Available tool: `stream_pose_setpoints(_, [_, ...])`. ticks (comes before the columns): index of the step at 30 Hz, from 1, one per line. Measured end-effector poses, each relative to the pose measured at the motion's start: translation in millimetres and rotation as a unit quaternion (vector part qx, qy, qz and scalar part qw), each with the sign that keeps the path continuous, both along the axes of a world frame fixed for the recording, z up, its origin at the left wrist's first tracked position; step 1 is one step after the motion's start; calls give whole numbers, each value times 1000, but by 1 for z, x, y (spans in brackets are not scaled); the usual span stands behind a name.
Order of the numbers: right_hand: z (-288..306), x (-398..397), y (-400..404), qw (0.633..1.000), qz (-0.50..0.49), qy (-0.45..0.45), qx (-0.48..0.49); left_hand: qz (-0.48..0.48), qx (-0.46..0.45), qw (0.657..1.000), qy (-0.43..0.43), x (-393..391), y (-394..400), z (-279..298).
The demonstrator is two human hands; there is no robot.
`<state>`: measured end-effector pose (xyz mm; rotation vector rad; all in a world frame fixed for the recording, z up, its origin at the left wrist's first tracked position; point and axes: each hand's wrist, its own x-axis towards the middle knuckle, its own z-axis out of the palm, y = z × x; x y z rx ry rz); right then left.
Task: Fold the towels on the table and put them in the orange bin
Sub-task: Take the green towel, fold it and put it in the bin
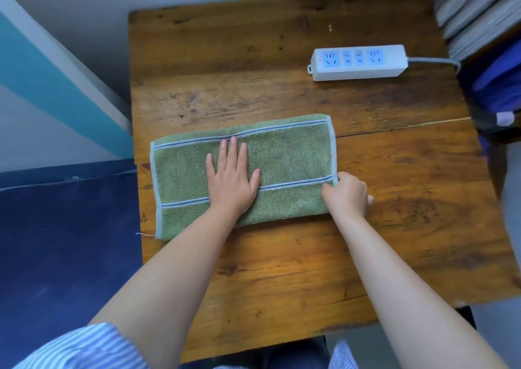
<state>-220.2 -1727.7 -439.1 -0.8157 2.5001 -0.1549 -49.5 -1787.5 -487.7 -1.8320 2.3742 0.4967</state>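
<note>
**Now: one hand flat on the towel, the other pinching its edge**

Broadly, a worn wooden table (282,270) fills the view, its planks stained and scratched. On it, under both hands, lies a green towel (284,154) with pale blue stripes, spread as a long flat rectangle; it looks doubled over, though the layers cannot be told apart for certain. Well beyond the fingertips, toward the table's far right corner, sits a white power strip (359,62) with blue sockets, its grey cable running off the right edge.

The left hand (229,181) rests palm down near the towel's middle, fingers spread wide and flat, their tips reaching the far stripe. The right hand (346,195) is curled at the towel's right end, fingers narrowed to a pinch on the hem where the near stripe meets it.

A blue-and-white striped sleeve (84,349) shows behind the left forearm.
</note>
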Motion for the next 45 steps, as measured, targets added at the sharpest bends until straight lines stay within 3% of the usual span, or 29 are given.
stream_pose_setpoints(8, [14,4,-1,998,-30,-43,25,-19,6,1000,-14,6,-2,4])
stream_pose_setpoints(12, [21,-1,-1,1000,-7,-15,12,-21,18,1000,-4,6,-4,3])
stream_pose_setpoints(17, [38,27,1,984,103,20,-143,-27,9,999,32,25,-4,17])
stream_pose_setpoints(20, [52,63,-2,952,183,5,-247,23,-12,999,40,53,1,29])
stream_pose_setpoints(24, [56,119,0,904,305,-21,-297,85,-37,994,50,101,12,41])
stream_pose_setpoints(29, [37,175,-9,882,365,-77,-286,198,-27,973,113,150,32,44])
stream_pose_setpoints(34, [4,209,-24,893,382,-88,-222,322,15,920,222,179,43,40])
stream_pose_setpoints(37, [-8,211,-26,885,406,-136,-181,361,29,898,248,185,40,38])
stream_pose_setpoints(40, [-8,199,-11,855,450,-202,-162,359,34,890,281,185,40,39])
stream_pose_setpoints(42, [-2,182,2,841,480,-186,-169,346,35,884,311,179,38,42])
stream_pose_setpoints(45, [2,158,17,824,524,-79,-199,333,68,888,310,160,31,49])
